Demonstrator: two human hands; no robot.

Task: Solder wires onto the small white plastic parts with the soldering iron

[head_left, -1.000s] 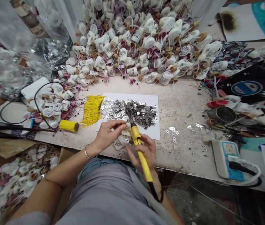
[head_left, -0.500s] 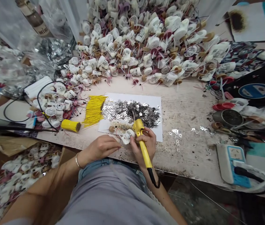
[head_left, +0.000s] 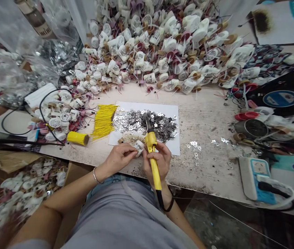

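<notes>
In the head view my right hand [head_left: 158, 162] is closed around a yellow soldering iron [head_left: 152, 145], its tip pointing up over a heap of small metal plates [head_left: 136, 121]. A white plastic part [head_left: 139, 146] sits between my two hands, against the fingers of my right hand. My left hand [head_left: 121, 157] is closed in a pinch at the left side of that white part; what lies between its fingertips is too small to make out. Yellow wires [head_left: 104, 121] lie left of the metal plates, with a yellow bundle [head_left: 77, 138] beside them.
A large pile of white parts [head_left: 141, 58] covers the back of the table [head_left: 201, 114]. At the right stand a power strip [head_left: 256, 180] and a dark round tin [head_left: 253, 128]. A black cable [head_left: 19, 141] runs in from the left.
My left hand has moved up and right to the white part. The white part has shifted slightly left and turned. The soldering iron has moved a little left and stands more upright.
</notes>
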